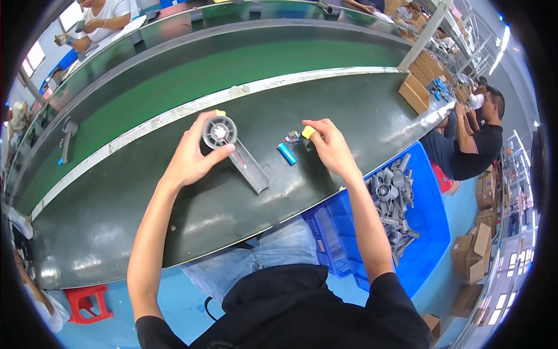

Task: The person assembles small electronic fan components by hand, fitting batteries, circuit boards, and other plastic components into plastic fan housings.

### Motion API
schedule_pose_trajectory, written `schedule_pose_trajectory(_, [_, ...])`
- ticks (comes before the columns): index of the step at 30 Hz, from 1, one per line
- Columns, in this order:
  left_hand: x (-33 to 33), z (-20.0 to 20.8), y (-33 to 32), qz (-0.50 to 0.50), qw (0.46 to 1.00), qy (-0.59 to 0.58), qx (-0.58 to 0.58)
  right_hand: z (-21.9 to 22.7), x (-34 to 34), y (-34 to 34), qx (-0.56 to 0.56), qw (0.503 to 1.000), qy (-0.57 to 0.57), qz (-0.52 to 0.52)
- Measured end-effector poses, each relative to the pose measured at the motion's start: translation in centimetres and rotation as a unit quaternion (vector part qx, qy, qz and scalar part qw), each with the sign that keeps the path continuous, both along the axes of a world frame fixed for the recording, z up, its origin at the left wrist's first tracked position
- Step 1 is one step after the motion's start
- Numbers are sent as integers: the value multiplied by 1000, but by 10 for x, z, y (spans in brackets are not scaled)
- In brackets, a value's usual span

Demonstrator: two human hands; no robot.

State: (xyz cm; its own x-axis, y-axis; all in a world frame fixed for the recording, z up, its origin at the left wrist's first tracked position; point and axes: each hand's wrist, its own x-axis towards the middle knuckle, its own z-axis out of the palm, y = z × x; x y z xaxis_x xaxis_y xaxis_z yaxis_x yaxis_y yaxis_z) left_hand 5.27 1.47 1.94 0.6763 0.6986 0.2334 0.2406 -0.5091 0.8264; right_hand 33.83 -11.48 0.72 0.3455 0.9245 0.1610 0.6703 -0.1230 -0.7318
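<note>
My left hand [193, 152] grips a grey plastic housing [251, 168] by its round end, where a spoked, fan-like ring [220, 131] shows. A trough-like handle extends from the ring toward the lower right, with a thin red wire inside. A yellow cover sits on one of the left fingertips. My right hand [330, 145] is held over the bench with its fingers bent, slightly apart, and I see nothing between them. One digit there wears a yellow cover. Just left of it lie a blue cylindrical battery [287, 153] and a small circuit board [292, 137].
A blue bin [427, 232] of grey plastic parts [390, 195] stands by the bench's right edge. Beyond the pale rail [174, 125] runs a green conveyor [261, 61]. Another grey housing [67, 139] lies far left. A cardboard tray [414, 96] and a seated co-worker [479, 136] are at right.
</note>
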Motion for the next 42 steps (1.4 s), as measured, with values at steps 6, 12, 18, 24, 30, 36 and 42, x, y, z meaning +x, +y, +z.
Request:
schedule_pose_trajectory(6, [-1, -44, 23, -3, 998, 41, -40, 0, -6, 21, -83, 993, -47, 71])
schedule_pose_trajectory(12, [3, -19, 6, 108, 983, -21, 146, 4, -15, 12, 72, 995, 38, 62])
schedule_pose_trajectory(18, [14, 26, -25, -13, 980, -181, 78, 52, -54, 18, 251, 949, -51, 184])
schedule_pose_trajectory(24, [0, 21, -39, -21, 976, -181, -121, 39, -89, 28, 200, 918, 205, 276])
schedule_pose_trajectory(30, [-22, 17, -39, 36, 980, -148, -129, 9, -72, 24, 110, 957, 111, 246])
schedule_pose_trajectory(36, [-9, -3, -45, -6, 970, 72, 231, -6, -75, 28, 66, 957, 177, 222])
schedule_pose_trajectory(42, [5, -17, -40, 70, 982, -73, 160, -1, -91, 33, 98, 953, 152, 241])
